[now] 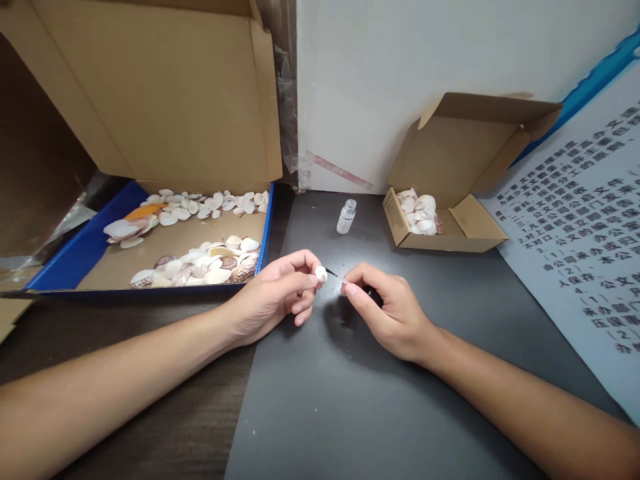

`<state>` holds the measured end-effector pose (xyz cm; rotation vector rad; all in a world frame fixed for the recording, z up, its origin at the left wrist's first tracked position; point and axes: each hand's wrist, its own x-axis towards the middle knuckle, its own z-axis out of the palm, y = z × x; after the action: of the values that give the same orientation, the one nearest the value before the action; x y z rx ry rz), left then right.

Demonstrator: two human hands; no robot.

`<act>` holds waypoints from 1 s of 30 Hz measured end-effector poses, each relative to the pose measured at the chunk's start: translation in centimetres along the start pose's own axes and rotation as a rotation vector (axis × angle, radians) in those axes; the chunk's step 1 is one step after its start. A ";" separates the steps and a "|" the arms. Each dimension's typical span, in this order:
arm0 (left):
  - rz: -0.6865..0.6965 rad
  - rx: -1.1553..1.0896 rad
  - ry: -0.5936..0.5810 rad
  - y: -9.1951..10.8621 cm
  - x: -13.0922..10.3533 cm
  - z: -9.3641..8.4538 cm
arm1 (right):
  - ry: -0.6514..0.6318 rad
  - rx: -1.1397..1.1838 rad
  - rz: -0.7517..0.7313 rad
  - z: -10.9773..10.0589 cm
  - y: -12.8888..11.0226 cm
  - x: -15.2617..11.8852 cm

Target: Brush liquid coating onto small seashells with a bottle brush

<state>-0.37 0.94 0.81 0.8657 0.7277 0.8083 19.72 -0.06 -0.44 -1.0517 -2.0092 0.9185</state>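
Between thumb and index finger, my left hand (285,290) pinches a small white shell (321,274) at the middle of the view. My right hand (383,303) grips a thin brush (336,275) with a clear stem, and its dark tip points at the shell, touching it or very near it. Beyond the hands, a small open glass bottle (346,217) with a printed label stands upright on the dark grey mat (310,400).
An open blue-edged box (70,263) at the left holds two groups of shells (200,265). At the back right, a small open cardboard box (450,243) holds white shells (420,213). A white board (345,87) rises behind, and a printed sheet (575,233) lies right.
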 end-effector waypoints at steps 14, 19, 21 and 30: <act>-0.001 0.039 0.004 -0.2 0.0 0.1 | 0.047 -0.072 0.060 0.1 0.1 -0.1; 0.008 0.030 -0.001 -0.3 0.1 0.1 | -0.009 -0.045 -0.029 0.0 0.0 -0.1; 0.007 0.037 -0.004 -0.3 0.1 0.0 | 0.005 -0.050 -0.010 0.0 0.0 -0.1; 0.003 0.074 -0.008 -0.4 0.1 0.1 | 0.107 -0.119 0.020 0.0 -0.2 -0.2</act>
<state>-0.13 0.85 0.46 0.9363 0.7529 0.7844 19.73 -0.27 -0.34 -1.1631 -1.9875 0.7440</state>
